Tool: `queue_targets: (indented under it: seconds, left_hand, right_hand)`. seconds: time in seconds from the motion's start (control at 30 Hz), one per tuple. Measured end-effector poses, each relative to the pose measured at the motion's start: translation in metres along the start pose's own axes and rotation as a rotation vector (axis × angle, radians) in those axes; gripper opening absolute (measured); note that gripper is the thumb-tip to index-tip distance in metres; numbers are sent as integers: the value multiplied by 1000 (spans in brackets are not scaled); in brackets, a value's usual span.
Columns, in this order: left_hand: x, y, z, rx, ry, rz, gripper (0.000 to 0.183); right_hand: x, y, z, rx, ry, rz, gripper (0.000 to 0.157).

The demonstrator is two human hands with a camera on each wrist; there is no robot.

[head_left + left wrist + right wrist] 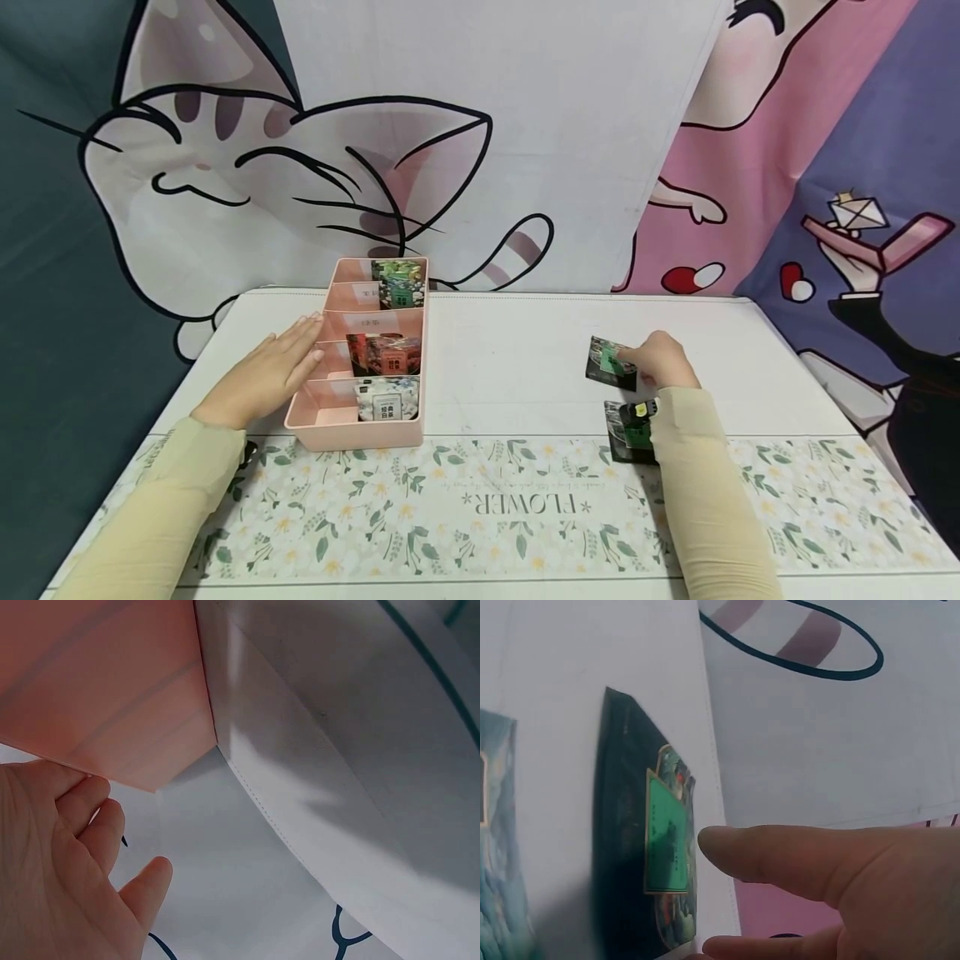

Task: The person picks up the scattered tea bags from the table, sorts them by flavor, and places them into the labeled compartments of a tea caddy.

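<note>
A pink divided box [352,435] stands left of the middle of the table. My left hand [266,375] lies against its left side, fingers extended along the rim; the left wrist view shows those fingers [94,795] beside the pink wall. Farther right, my right hand [663,362] is over the right edge of a dark tea sachet [603,367] with a green label. The thumb [742,851] is straight and apart from the lower finger, its tip right at the sachet's edge. Another dark sachet [626,442] lies nearer, partly covered by the right wrist.
Inside the box are a green sachet [401,283], red sachets [384,356] and white sachets [387,400], in separate compartments. A floral strip [360,508] runs along the front of the white table [510,358]. Behind hangs a cartoon cat backdrop [480,75].
</note>
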State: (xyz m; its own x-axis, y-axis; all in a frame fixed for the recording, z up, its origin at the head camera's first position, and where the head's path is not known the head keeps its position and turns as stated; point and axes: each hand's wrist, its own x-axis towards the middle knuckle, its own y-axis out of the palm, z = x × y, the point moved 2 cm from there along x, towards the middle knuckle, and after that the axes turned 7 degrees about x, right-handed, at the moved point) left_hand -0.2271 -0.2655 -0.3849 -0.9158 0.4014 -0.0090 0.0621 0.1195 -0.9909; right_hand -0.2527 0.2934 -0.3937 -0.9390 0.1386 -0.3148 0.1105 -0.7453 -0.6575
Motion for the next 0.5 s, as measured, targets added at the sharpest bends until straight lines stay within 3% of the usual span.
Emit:
queue_targets:
  seconds: [0.5]
  left_hand:
    - [0, 1, 1, -12, 1, -4, 66]
  right_hand:
    - [8, 7, -4, -79, 35, 17, 54]
